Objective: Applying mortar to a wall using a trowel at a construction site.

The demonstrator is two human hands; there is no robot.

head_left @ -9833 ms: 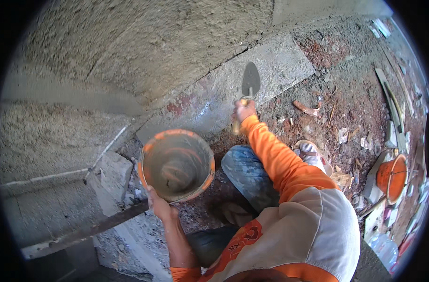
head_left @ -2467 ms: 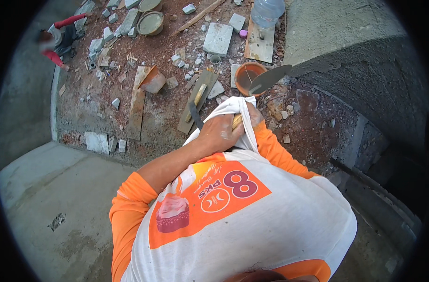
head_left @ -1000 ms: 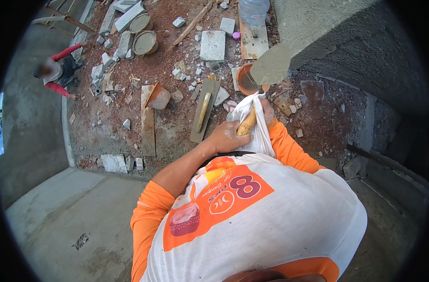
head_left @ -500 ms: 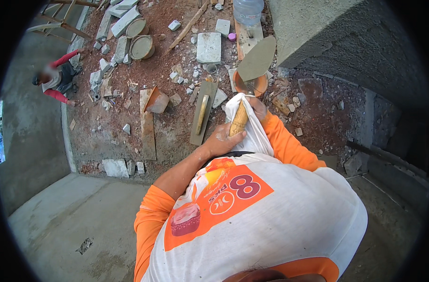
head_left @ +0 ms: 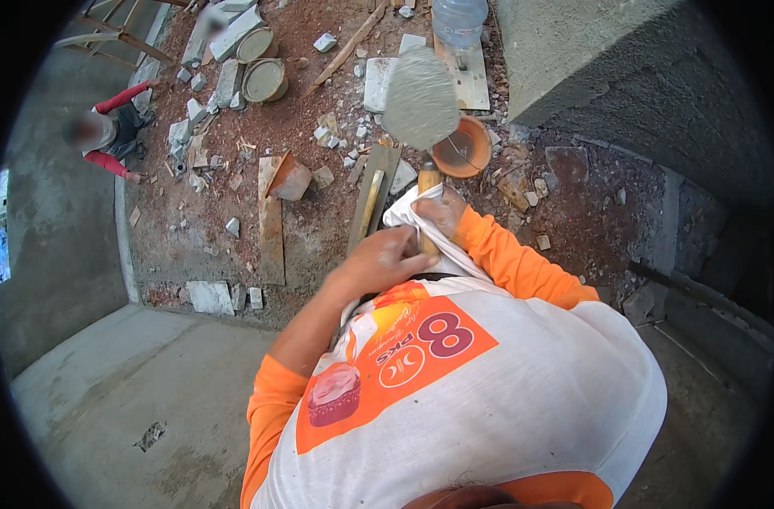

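Trowel (head_left: pixel 422 125) points outward

Left hand (head_left: pixel 382 257) curls on the near end of its wooden handle (head_left: pixel 428 177); right hand (head_left: pixel 441 210) clutches the white shirt hem (head_left: pixel 401 212) around it. Past the hands are a float (head_left: pixel 371 204) and an orange bucket (head_left: pixel 480 142).

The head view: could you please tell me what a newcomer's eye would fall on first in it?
Probably the trowel, its broad grey blade at upper centre and the white shirt bunched about its handle between the left hand and right hand. Next would come the shirt's orange print, lower centre, then a red-sleeved co-worker at the upper left.
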